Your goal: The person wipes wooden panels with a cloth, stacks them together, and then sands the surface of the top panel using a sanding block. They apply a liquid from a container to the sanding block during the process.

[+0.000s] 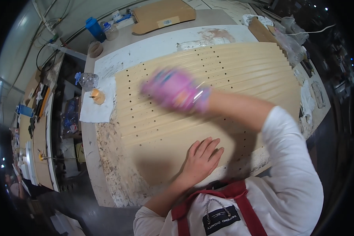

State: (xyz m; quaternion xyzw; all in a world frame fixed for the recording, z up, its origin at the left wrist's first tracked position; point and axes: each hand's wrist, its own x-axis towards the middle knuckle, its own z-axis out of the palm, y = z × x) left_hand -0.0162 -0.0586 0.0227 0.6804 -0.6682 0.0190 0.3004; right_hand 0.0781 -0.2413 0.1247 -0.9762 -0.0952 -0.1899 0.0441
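Several long cream panels (pixel 173 129) lie side by side across the table, with small round holes dotted along them. My left hand (pixel 202 159) rests flat on the nearest panel, its fingers stretched out. Over the left half of the panels is my right hand (pixel 173 89), smeared by motion. Something pink and purple with a pattern covers it, a glove or a cloth; I cannot tell which. Its fingers are hidden, and whether it touches the panels does not show. A shiny clear band shows near that wrist.
Left of the panels, a white cloth (pixel 106 112) bears a small orange-topped container (pixel 98 96) and a clear plastic bottle (pixel 89 80). A blue bottle (pixel 95 29) and a flat cardboard box (pixel 161 17) stand at the back. Plastic bags (pixel 291 43) lie at the far right.
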